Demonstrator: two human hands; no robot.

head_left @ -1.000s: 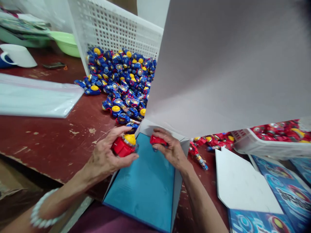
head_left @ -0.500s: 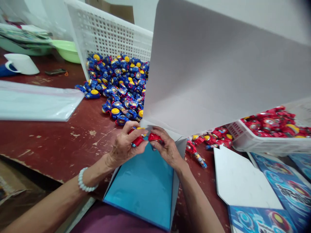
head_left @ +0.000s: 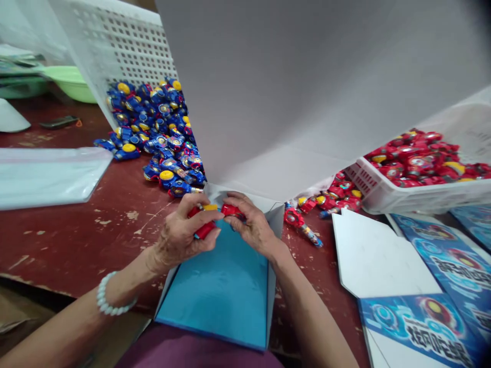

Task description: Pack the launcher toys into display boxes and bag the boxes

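My left hand point(head_left: 178, 232), with a pale bead bracelet point(head_left: 105, 299) at the wrist, is closed on a red and yellow plastic toy point(head_left: 204, 231). Close beside it, the fingers of my right hand point(head_left: 253, 225) pinch a second red plastic toy point(head_left: 231, 210), partly covered by them. Both hands are above the far end of an open cardboard box point(head_left: 218, 286) with a bright blue surface. Its tall grey-white lid point(head_left: 291, 92) stands raised behind them.
Blue toys point(head_left: 161, 133) spill from a tipped white basket point(head_left: 134, 46) at left. Red toys point(head_left: 418, 158) fill a white basket point(head_left: 429, 202) at right, some lying outside. Printed flat cartons point(head_left: 429, 327) lie at right, a plastic bag stack point(head_left: 49, 174) at left, and a green basin point(head_left: 72, 82) behind.
The view has swung right, so the table items appear further left. The raised lid looks larger and covers more of the blue toys. Both hands still hold the red toys close together.
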